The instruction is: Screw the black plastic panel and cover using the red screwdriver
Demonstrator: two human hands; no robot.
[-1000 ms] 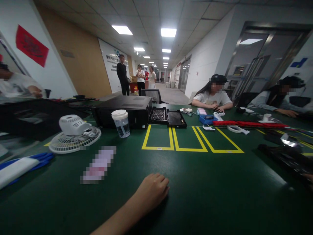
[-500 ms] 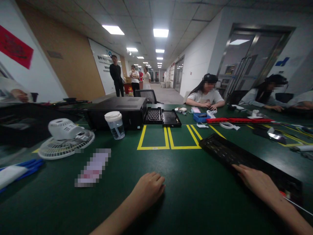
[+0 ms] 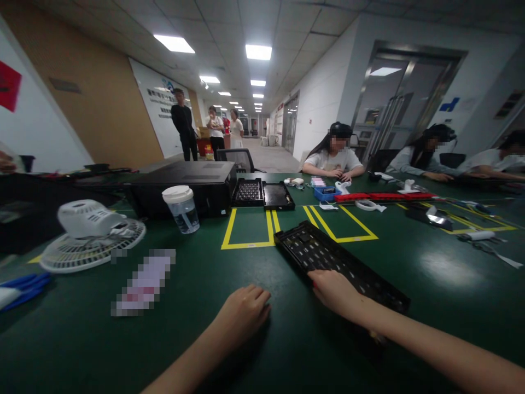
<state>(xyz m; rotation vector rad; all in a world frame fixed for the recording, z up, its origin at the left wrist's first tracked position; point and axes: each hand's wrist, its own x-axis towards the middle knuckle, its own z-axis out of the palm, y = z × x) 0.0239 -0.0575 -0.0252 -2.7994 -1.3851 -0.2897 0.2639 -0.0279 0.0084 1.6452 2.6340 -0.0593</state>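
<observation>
A long, shallow black tray [image 3: 299,246], keyboard-like, with rows of small pale marks inside, lies slanted on the green table. My right hand [image 3: 338,290] is closed on its near left edge, and my forearm crosses over its lower end. A small red spot shows by the right fingers; what it is cannot be made out. To the left of the tray, my left hand [image 3: 246,309] rests on the tabletop with its fingers curled in, apart from the tray. Nothing shows in it. Its fingertips are partly hidden.
Yellow tape frames [image 3: 248,245] mark the table beyond my hands. Two small black trays [image 3: 279,197] stand behind them, beside a black computer case [image 3: 180,180]. To the left are a lidded cup [image 3: 182,210], a white fan [image 3: 92,232] and blue gloves [image 3: 27,290]. Several people sit or stand farther off.
My right hand has moved left with the black tray, bringing it nearer my left hand. The view has turned slightly right. My left hand stays curled on the table.
</observation>
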